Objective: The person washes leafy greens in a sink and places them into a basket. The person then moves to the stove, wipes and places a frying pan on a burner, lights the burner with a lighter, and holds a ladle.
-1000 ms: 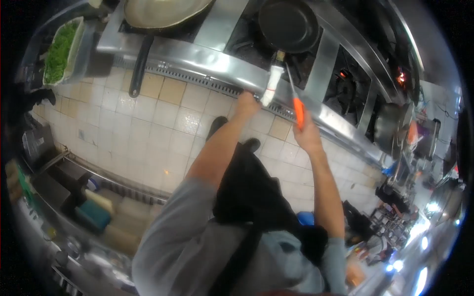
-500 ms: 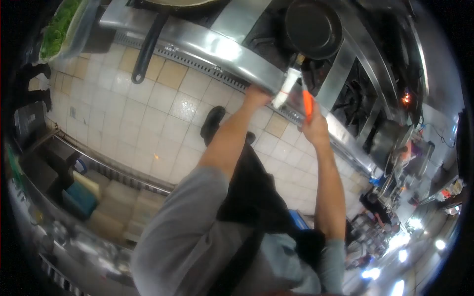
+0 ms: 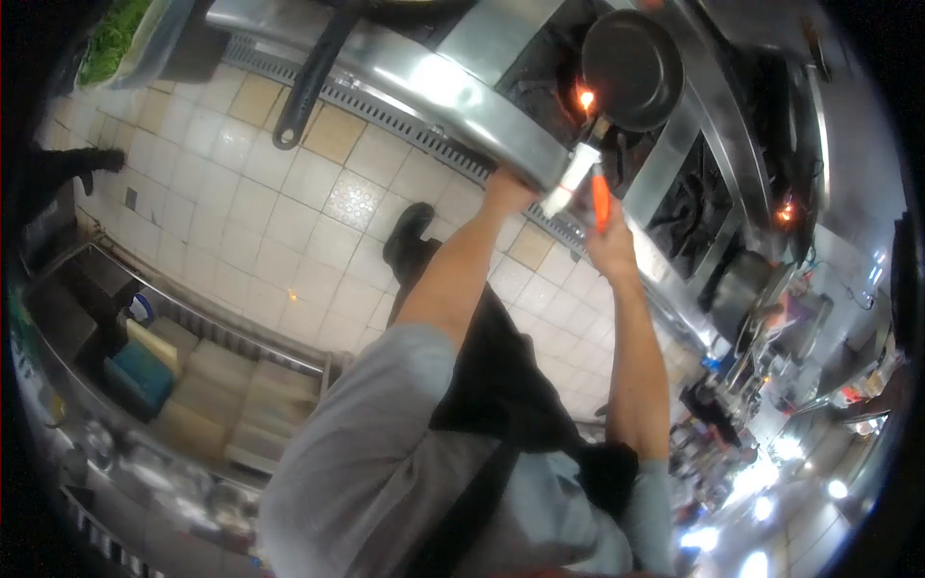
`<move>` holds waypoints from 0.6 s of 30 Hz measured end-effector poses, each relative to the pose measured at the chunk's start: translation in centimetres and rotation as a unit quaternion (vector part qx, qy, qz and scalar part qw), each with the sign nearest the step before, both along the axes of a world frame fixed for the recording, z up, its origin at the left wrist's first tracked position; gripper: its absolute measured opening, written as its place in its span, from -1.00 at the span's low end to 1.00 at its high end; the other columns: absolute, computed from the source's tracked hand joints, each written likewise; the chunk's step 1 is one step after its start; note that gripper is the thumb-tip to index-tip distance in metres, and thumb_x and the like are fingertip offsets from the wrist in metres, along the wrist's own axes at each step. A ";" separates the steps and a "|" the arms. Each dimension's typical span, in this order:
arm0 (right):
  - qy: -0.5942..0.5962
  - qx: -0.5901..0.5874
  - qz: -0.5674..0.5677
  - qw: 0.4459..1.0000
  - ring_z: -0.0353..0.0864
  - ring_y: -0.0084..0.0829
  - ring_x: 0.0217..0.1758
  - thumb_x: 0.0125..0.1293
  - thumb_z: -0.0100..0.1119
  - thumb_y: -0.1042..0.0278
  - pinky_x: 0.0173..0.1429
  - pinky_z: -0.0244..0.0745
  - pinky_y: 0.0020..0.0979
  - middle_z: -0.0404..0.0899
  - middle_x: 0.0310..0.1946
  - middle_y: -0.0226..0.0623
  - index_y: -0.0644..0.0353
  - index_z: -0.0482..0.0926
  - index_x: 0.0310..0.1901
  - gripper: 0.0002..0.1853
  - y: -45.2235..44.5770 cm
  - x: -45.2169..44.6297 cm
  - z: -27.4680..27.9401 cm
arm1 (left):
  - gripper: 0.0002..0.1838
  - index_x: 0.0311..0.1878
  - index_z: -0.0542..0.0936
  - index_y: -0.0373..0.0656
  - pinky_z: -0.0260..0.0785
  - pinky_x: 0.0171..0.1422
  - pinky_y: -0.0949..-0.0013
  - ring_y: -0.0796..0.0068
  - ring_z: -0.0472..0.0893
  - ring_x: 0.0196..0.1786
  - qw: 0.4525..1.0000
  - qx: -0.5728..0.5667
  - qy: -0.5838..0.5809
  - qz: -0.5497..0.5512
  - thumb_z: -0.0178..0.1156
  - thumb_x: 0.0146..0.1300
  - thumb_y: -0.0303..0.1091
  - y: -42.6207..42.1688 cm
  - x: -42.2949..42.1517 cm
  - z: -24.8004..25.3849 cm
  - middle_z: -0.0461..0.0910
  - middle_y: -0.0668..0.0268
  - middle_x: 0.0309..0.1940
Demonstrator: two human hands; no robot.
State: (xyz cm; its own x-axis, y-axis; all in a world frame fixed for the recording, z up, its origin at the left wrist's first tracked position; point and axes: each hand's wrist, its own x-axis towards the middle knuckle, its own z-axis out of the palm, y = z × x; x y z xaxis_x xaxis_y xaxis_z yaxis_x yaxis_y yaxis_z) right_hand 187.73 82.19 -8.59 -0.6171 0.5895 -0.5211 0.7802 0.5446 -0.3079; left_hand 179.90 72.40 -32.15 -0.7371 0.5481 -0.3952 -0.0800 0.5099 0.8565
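My right hand [image 3: 613, 243] is closed around an orange-handled lighter [image 3: 600, 197], which points up toward the burner; its tip is hidden by the pan handle. A small flame [image 3: 587, 99] burns beside the near rim of a dark frying pan [image 3: 626, 72] on the stove. White wrapping covers the pan's handle [image 3: 572, 180], which juts out over the stove edge just left of the lighter. My left hand [image 3: 508, 191] reaches to the front of the stove below its steel edge [image 3: 511, 140]. Its fingers are hidden there.
Another pan's black handle [image 3: 315, 82] sticks out over the tiled floor [image 3: 279, 212]. Farther along the stove a second flame [image 3: 786, 211] burns near a pot [image 3: 740, 289]. Green leaves fill a container [image 3: 111, 43] at upper left. Behind me runs a counter with bins [image 3: 212, 385].
A flame now shows beside the frying pan where none was seen before. Both hands keep nearly the same places, and the view has shifted slightly. A dark-clothed person's leg at left has moved.
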 end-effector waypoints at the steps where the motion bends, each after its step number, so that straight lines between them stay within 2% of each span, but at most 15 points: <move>1: 0.000 0.001 0.001 1.000 0.54 0.08 0.23 0.20 0.10 0.56 0.33 0.43 -0.12 0.57 0.11 0.10 0.01 0.18 0.44 -0.26 -0.1 -0.1 0.2 | -0.31 0.20 0.58 -0.02 0.43 0.29 0.23 0.11 0.56 0.23 0.999 0.021 0.026 0.019 0.33 0.04 0.15 0.3 0.5 -1.4 0.60 0.11 0.16; 4: -0.017 0.009 -0.004 1.000 0.53 0.08 0.24 0.21 0.10 0.55 0.34 0.42 -0.12 0.56 0.14 0.11 0.00 0.17 0.45 -0.26 -0.5 -0.3 0.4 | -0.30 0.19 0.58 -0.05 0.43 0.27 0.24 0.13 0.57 0.22 0.999 0.023 0.008 0.032 0.38 0.00 0.11 0.0 0.1 -0.2 0.62 0.11 0.13; 7: 0.018 0.019 0.014 1.000 0.53 0.09 0.24 0.21 0.10 0.54 0.34 0.42 -0.12 0.55 0.13 0.14 0.01 0.17 0.45 -0.26 -0.5 0.0 -0.2 | -0.30 0.19 0.59 -0.05 0.43 0.27 0.25 0.13 0.58 0.21 0.999 0.010 -0.027 0.021 0.38 -0.02 0.10 -0.6 -0.6 1.7 0.63 0.11 0.12; 11: 0.007 0.012 -0.002 1.000 0.52 0.13 0.24 0.20 0.10 0.52 0.33 0.41 -0.11 0.54 0.13 0.18 0.03 0.17 0.45 -0.26 -0.5 -0.2 -0.1 | -0.31 0.15 0.61 -0.05 0.43 0.26 0.24 0.09 0.56 0.22 1.000 0.010 -0.019 -0.010 0.40 -0.05 0.10 0.2 -0.2 -0.4 0.62 0.08 0.12; 13: -0.002 0.011 -0.003 1.000 0.51 0.14 0.23 0.19 0.10 0.52 0.33 0.41 -0.11 0.54 0.13 0.19 0.04 0.17 0.45 -0.26 -0.6 -0.2 0.0 | -0.38 0.07 0.64 -0.13 0.54 0.06 0.26 0.15 0.68 0.01 0.993 0.075 0.072 0.056 0.44 -0.05 0.00 0.2 0.3 -0.8 0.69 0.06 -0.03; 14: -0.001 0.001 -0.010 1.000 0.51 0.15 0.23 0.19 0.10 0.51 0.33 0.41 -0.10 0.54 0.12 0.19 0.05 0.18 0.44 -0.27 -0.6 -0.3 0.0 | -0.38 0.07 0.64 -0.13 0.54 0.06 0.26 0.15 0.68 0.01 0.993 0.075 0.073 0.058 0.44 -0.05 0.00 0.2 0.3 -1.1 0.69 0.06 -0.03; 16: 0.001 -0.009 -0.018 1.000 0.51 0.15 0.23 0.18 0.10 0.50 0.33 0.40 -0.09 0.55 0.11 0.19 0.05 0.19 0.43 -0.27 -0.7 -0.4 0.1 | -0.48 -0.01 0.64 -0.22 0.58 -0.21 0.31 0.33 0.73 -0.28 0.994 0.089 -0.029 0.047 0.45 -0.03 -0.13 0.3 0.3 -1.6 0.72 0.11 -0.26; 17: 0.009 -0.003 -0.010 1.000 0.52 0.16 0.22 0.18 0.10 0.49 0.32 0.40 -0.09 0.55 0.10 0.20 0.06 0.19 0.42 -0.28 -0.8 -0.3 0.0 | -0.48 -0.01 0.64 -0.22 0.58 -0.21 0.31 0.33 0.73 -0.28 0.994 0.090 -0.029 0.048 0.45 -0.03 -0.13 0.3 0.2 -1.4 0.72 0.11 -0.26; 18: 0.016 0.003 -0.002 1.000 0.52 0.16 0.21 0.18 0.11 0.48 0.32 0.40 -0.08 0.56 0.08 0.20 0.07 0.20 0.41 -0.29 -0.9 -0.4 0.0 | -0.51 -0.04 0.64 -0.24 0.56 -0.29 0.34 0.40 0.71 -0.37 0.995 0.077 -0.049 0.040 0.45 -0.03 -0.18 0.2 0.1 -1.2 0.72 0.15 -0.34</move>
State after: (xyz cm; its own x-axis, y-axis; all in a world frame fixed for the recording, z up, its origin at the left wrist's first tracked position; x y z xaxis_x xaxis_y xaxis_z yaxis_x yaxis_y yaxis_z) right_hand 187.35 81.31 -8.55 -0.6317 0.5951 -0.4968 0.7717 0.5438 -0.3299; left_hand 179.97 72.60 -33.30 -0.7434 0.5486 -0.3827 -0.2018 0.3616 0.9102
